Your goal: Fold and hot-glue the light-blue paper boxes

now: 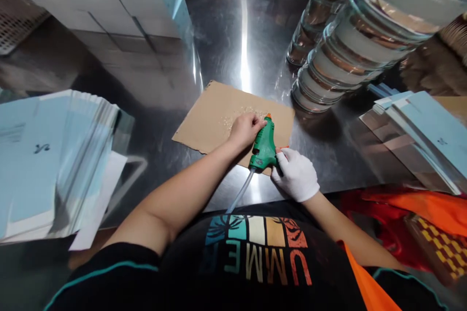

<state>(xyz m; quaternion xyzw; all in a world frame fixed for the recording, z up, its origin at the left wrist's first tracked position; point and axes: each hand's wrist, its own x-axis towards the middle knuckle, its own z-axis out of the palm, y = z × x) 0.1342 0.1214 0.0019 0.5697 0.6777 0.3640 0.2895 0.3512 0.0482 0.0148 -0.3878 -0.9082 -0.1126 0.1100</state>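
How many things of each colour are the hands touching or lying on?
Green: 1, the green plastic glue gun, touched by the bare left hand and the white-gloved right hand.
Brown: 1, the flat brown cardboard sheet under it.
Clear: 1, the glue stick.
Total: 3

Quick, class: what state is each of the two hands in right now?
Left hand: bare, closed over the front of the green glue gun.
Right hand: white-gloved, gripping the glue gun's handle end.
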